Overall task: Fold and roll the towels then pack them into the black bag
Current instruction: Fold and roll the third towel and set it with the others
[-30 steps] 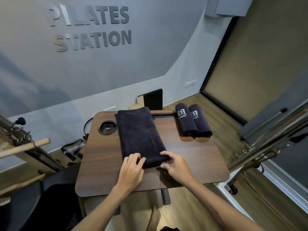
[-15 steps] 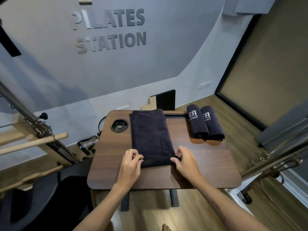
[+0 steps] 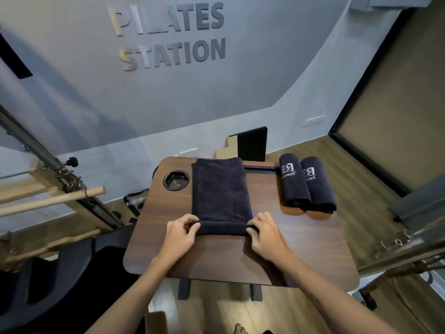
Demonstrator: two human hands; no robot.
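Observation:
A dark folded towel [image 3: 220,191] lies lengthwise on the brown wooden table [image 3: 301,251], its near end turned over into a short roll. My left hand [image 3: 180,233] pinches the roll's left end, fingers curled over it. At the right end, my right hand [image 3: 266,233] grips the roll the same way. Two rolled dark towels [image 3: 307,185] with white lettering lie side by side at the table's far right. No black bag can be made out with certainty.
A round cup recess [image 3: 176,180] sits in the table's far left corner and a slot [image 3: 260,169] runs along the far edge. A black chair [image 3: 60,268] stands at the left. Wooden bars and a metal frame [image 3: 53,196] flank the left, metal rails [image 3: 409,244] the right.
The towel's near edge has been turned over into a small roll. Both hands went from lying at the edge to curling round the roll's ends. The camera moved closer.

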